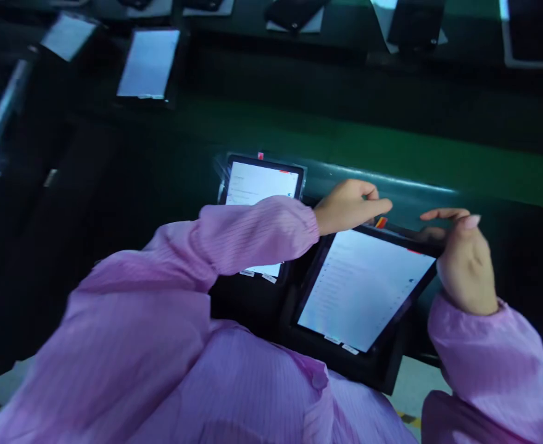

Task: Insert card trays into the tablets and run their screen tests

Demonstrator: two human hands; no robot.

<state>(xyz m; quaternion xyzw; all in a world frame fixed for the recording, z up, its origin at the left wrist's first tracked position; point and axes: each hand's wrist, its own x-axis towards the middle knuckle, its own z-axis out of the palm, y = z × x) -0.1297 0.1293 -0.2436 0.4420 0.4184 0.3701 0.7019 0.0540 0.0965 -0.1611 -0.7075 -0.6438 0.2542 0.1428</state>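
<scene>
The big green table (419, 148) is under both hands and goes far past them. Pink sleeves (262, 231) cover the arms right up to the left hand (345, 208) and the right hand (468, 268). Below the left hand, nearer the body, is a black tray (394, 364). The big tablet (368, 290) sits tilted on it, between and below the two hands, with its white screen lit up. To the left of the left hand is a second tablet (255, 182), also lit, and the left sleeve goes across its middle. Far past the left hand, up and to the left, is a bright white screen (149, 65).

The left hand is over the top left corner of the big tablet. Its fingers curl in, and I can't tell if they pinch anything. The right hand is just by the top right corner, with its thumb up and one finger reaching toward the left hand. I can't tell if it holds anything.

Two little white labels (350, 349) are on the big tablet's bottom edge, well below the left hand. The smallest thing is a red and yellow tab (381, 222), just below the left hand's fingertips.
</scene>
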